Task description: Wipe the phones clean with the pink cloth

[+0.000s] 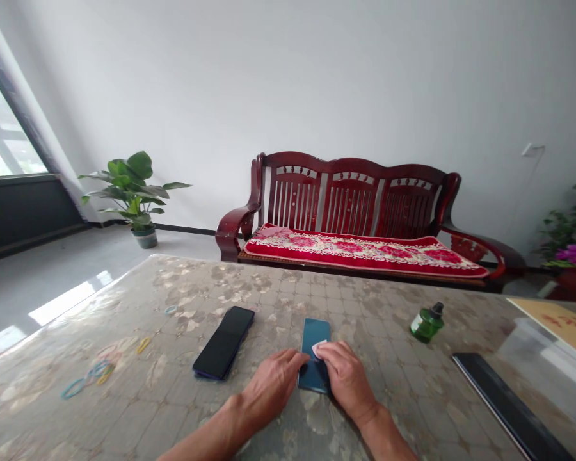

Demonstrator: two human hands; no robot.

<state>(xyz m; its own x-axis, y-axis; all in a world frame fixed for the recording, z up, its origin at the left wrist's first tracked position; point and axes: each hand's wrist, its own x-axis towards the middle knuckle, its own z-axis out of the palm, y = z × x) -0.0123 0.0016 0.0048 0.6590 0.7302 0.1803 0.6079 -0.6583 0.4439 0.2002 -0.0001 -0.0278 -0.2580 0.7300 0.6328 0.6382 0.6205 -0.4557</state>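
A blue smartphone (316, 331) lies flat on the table in front of me, its long side pointing away. My left hand (279, 378) grips its left edge, with the thumb and fingertips reaching onto the surface. In my right hand (348, 378) is a small folded white wipe (319, 347), pinched and pressed against the phone; the fingers hide part of it. To the left, a black phone (224, 342) lies face up, apparently stacked on another thin dark item. On the right stands a green bottle (427, 323) with a black cap.
Colourful rubber bands (96, 371) are scattered on the patterned table cover (173, 416) at left. A long black object (509, 403) and a yellowish envelope (557, 323) lie at right, near a translucent plastic item (552, 371). Behind the table is a wooden bench (350, 198).
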